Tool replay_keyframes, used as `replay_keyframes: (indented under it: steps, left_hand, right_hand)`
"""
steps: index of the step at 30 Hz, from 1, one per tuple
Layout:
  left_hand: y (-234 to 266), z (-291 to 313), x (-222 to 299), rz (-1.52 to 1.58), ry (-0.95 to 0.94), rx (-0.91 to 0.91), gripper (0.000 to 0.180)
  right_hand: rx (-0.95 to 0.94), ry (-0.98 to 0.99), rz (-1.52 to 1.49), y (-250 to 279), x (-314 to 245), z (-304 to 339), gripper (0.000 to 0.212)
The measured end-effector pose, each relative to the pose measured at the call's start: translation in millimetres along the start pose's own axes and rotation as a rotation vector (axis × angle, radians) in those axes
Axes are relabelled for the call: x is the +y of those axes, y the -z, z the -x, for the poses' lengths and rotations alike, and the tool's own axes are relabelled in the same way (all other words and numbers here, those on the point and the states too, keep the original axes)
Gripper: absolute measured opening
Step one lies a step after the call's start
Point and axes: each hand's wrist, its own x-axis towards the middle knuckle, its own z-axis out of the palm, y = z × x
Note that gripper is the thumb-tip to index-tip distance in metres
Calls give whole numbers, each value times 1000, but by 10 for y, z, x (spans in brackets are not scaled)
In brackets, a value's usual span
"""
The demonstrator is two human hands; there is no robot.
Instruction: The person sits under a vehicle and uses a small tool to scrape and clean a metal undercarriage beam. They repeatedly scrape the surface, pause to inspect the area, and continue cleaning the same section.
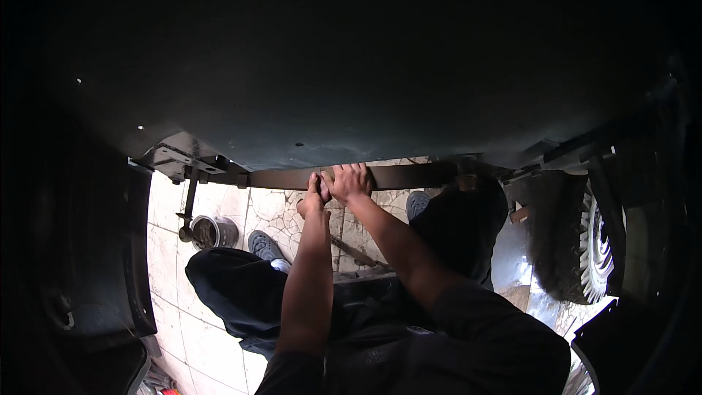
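Observation:
A long dark metal bar [285, 178] runs left to right beneath a big dark panel [351, 110]. Both my arms stretch forward to its middle. My right hand [351, 181] lies over the bar, its fingers bent over the far edge. Close against it, my left hand [314, 196] is closed at the bar's near side, thumb up. Whatever the left fingers hold, if anything, is hidden in the palm.
A round metal can [214, 232] stands on the pale tiled floor [208, 322] at the left, beside a hanging dark rod [190, 201]. A tyre with a light rim [601, 245] is at the right. A long thin tool [355, 251] lies between my feet. Dark curved panels [80, 249] flank me.

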Motion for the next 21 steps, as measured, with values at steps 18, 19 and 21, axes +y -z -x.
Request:
replay_keyframes:
  steps: [18,19,21]
  left_hand:
    - [685,707,-674,311,-287,-654,23]
    - [696,878,-599,268,-300,-682,26]
    - [911,1433,-302,169,-226,-792,27]
  right_hand:
    - [-159,-133,-730,1168,-378,973,42]
    - [-132,-153,-771,1259,-346,997,41]
    - [-128,-111,-735,1486,-196,992,45]
